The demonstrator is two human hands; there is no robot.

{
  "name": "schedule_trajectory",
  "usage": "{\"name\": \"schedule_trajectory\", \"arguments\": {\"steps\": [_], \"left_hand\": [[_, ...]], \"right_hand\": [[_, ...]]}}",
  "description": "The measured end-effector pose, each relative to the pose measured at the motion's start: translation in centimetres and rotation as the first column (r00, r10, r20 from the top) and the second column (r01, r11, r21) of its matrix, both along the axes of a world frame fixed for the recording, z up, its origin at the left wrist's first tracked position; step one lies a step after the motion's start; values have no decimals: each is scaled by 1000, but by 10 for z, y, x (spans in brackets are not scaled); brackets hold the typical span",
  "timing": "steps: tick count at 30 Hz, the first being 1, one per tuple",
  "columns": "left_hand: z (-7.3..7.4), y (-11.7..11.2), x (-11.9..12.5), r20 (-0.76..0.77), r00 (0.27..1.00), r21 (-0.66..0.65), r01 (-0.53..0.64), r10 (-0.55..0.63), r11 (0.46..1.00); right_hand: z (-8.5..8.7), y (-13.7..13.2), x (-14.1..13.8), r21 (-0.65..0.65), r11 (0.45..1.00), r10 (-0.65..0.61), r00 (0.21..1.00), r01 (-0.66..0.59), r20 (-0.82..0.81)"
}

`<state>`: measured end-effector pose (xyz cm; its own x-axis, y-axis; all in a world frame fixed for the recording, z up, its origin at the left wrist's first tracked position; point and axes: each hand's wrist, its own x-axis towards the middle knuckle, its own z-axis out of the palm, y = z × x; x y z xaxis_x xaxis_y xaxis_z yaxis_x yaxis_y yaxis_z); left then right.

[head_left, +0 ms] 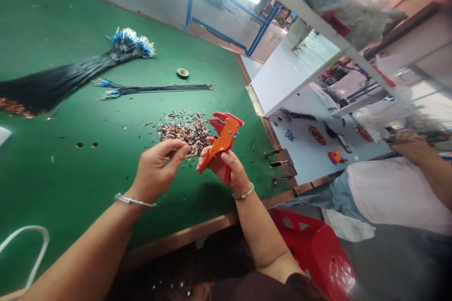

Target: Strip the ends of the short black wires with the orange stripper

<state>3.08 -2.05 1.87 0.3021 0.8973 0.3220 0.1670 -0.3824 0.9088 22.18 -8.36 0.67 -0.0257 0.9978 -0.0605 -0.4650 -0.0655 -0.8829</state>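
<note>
Orange pliers (pixel 226 140), likely light, stiff and smooth, sit in the right hand (pixel 236 171), its fingers curled round the handles, seemingly the best hold, while the nearby left hand (pixel 157 169) is pinched, contents, if any, unclear.

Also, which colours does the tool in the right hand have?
The tool is orange and red; it shows in the head view, the only one.
</note>
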Motion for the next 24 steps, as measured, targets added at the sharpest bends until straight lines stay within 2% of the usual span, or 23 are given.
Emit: {"name": "schedule_trajectory", "arguments": {"steps": [3, 6, 12, 16, 24], "left_hand": [[0, 4, -3, 30, 999, 31, -33, 32, 999], [3, 8, -6, 16, 999, 138, -31, 29, 990], [1, 12, -10, -63, 998, 316, -7, 29, 949], [-2, 12, -10, -98, 994, 371, 2, 37, 929], [-2, 13, -12, -126, 991, 394, 7, 46, 919]], "right_hand": [[2, -2, 7, -10, 993, 121, 991, -122, -63], [-1, -5, 6, -33, 967, 246, 961, -252, -127], [0, -7, 2, -80, 932, 349, 934, -354, -71], [0, -8, 3, -70, 922, 381, 924, -382, -28], [-2, -9, 1, -114, 937, 338, 940, -331, 44]]}}
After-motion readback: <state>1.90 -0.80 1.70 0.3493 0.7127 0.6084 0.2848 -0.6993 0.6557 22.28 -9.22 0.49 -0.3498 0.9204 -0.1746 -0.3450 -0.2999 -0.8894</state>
